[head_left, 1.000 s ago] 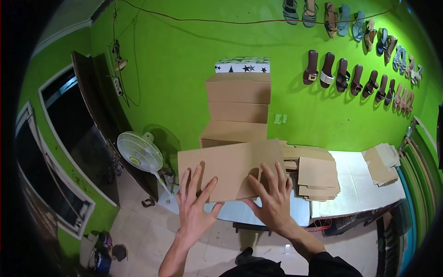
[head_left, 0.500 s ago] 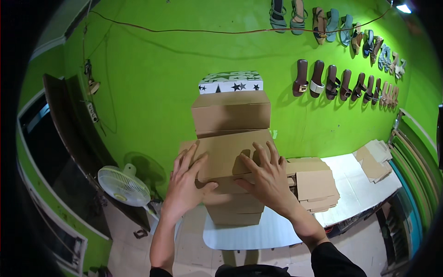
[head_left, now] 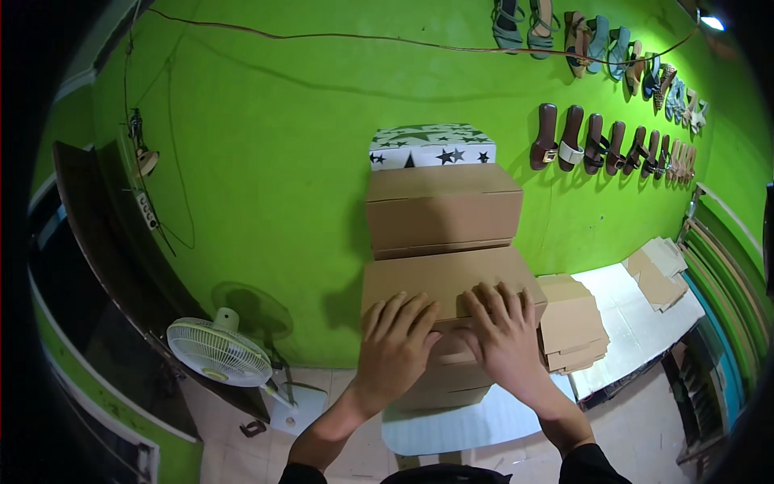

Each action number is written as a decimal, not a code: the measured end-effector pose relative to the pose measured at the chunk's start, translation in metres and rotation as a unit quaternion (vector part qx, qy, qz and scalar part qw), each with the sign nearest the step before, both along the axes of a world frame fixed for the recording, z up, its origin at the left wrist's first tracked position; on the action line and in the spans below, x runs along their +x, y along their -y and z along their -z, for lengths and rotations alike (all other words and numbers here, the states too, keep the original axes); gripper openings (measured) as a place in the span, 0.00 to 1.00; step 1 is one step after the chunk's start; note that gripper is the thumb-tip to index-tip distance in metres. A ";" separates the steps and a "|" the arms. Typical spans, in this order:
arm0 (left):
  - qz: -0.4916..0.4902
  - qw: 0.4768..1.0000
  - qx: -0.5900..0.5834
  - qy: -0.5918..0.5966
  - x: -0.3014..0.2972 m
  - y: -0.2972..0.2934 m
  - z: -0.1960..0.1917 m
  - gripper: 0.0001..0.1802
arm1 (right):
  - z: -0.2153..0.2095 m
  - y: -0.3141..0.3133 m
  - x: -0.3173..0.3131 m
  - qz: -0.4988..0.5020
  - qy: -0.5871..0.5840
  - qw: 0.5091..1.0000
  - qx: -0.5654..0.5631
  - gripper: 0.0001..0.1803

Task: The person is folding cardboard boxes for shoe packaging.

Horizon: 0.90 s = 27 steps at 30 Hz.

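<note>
While both hands, left [head_left: 395, 343] and right [head_left: 504, 339], press flat on the cardboard box [head_left: 447, 282], lower boxes [head_left: 439, 391] hide (mostly).

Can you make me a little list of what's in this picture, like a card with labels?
Left hand: flat on the front box, fingers spread
Right hand: flat on the same box, beside the left
Front box: plain brown cardboard, on a stack
Box above: brown, closed
Top box: white with black stars
Flat cardboard: piled on the white table
Fan: white, on the floor at left
Wall: bright green, with sandals hung in rows
</note>
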State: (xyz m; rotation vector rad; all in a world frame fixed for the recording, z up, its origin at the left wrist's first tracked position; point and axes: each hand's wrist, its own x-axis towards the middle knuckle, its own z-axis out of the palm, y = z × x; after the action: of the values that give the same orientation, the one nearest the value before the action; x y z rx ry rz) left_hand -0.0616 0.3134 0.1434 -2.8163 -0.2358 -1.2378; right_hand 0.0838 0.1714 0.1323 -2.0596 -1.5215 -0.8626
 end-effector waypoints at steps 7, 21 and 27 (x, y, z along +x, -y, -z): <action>0.008 1.000 0.000 0.016 0.012 -0.020 0.010 0.23 | 0.000 -0.018 0.000 0.047 0.021 0.999 0.005 0.30; 0.027 0.999 -0.022 0.027 0.023 -0.030 0.016 0.25 | 0.003 -0.026 0.009 0.053 0.013 0.999 0.005 0.32; -0.007 1.000 0.009 0.018 0.012 -0.005 0.011 0.28 | -0.002 -0.002 0.007 0.026 -0.003 1.000 0.007 0.36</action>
State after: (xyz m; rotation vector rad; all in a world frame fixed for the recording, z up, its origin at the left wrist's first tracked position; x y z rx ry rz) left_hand -0.0497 0.3185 0.1322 -2.7754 -0.2443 -1.2815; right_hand 0.0911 0.1732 0.1341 -2.0979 -1.4618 -0.8818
